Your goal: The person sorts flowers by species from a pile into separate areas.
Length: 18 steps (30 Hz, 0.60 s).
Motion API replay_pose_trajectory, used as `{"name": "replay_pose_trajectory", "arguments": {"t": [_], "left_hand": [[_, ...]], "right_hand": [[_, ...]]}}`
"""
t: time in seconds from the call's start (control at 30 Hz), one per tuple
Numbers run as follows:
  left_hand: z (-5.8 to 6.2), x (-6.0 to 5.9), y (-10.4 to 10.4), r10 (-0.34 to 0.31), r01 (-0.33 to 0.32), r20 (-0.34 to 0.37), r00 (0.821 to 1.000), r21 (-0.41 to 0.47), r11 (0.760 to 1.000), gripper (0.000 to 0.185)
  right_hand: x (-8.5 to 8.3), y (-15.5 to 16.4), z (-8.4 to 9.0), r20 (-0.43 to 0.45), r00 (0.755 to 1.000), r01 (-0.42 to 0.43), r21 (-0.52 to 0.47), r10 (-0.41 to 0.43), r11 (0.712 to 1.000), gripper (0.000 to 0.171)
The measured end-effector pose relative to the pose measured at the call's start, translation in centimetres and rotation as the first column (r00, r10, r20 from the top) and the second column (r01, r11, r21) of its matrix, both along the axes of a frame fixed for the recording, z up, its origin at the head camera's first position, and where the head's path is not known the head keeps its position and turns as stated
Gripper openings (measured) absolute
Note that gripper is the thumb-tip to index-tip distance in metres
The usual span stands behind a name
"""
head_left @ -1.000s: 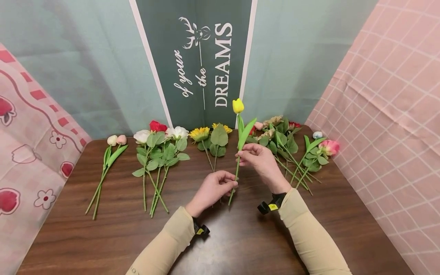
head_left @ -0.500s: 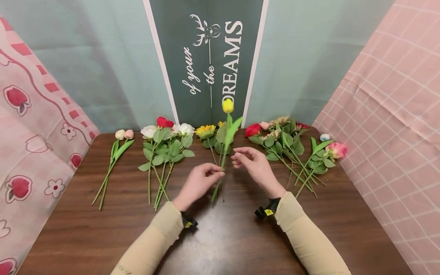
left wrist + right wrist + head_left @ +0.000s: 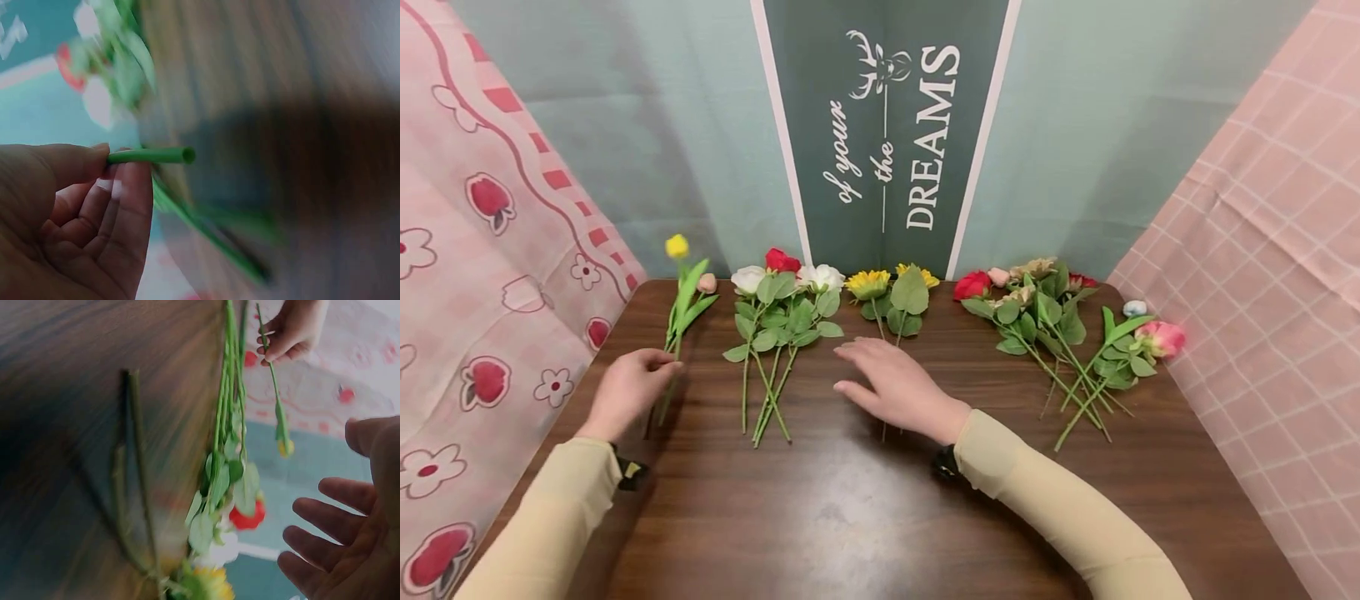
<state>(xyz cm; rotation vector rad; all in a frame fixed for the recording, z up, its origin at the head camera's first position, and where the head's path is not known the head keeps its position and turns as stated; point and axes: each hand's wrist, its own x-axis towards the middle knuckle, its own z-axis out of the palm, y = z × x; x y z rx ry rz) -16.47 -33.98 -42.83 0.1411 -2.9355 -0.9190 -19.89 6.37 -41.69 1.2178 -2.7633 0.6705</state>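
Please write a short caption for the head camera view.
Left hand holds a yellow tulip by its stem; right hand hovers open above the table.

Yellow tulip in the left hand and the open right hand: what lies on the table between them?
In the head view, a bunch of white and red roses lies between the yellow tulip, held by the left hand, and the right hand.

The head camera looked forward and down from above the near edge of the table (image 3: 865, 517), taking in its whole width up to the far backdrop. The left wrist camera sat very close under the left hand (image 3: 75, 212), facing along the tabletop, badly blurred. The right wrist camera looked leftward past the right hand (image 3: 350, 537). All three views shared the yellow tulip (image 3: 677, 247) and the rose bunch (image 3: 778, 317)
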Motion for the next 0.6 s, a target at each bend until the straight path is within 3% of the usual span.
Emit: {"name": "replay_pose_trajectory", "arguments": {"t": [0.1,0.23,0.4,0.6], "left_hand": [[-0.4,0.5,-2.6,0.039,-0.042,0.115,0.993,0.026,0.999,0.036],[-0.7,0.2,-3.2,0.036,-0.055,0.212,0.977,0.084,0.995,0.036],[-0.6,-0.3,-2.7,0.007,-0.032,0.247,0.969,0.099,0.995,0.035],[-0.5,-0.5,-2.7,-0.005,0.0,0.25,0.968,0.02,1.0,0.039]], "right_hand": [[0.2,-1.7,-0.1,-0.055,0.995,-0.073,0.084,0.078,0.994,0.063],[0.5,-2.8,-0.5,-0.072,0.989,-0.118,0.145,0.13,0.982,0.064],[0.6,-3.0,-1.4,-0.047,0.99,-0.121,0.192,0.132,0.974,0.065],[0.4,-2.2,-2.2,-0.011,0.991,-0.125,0.209,0.13,0.97,0.064]]}}
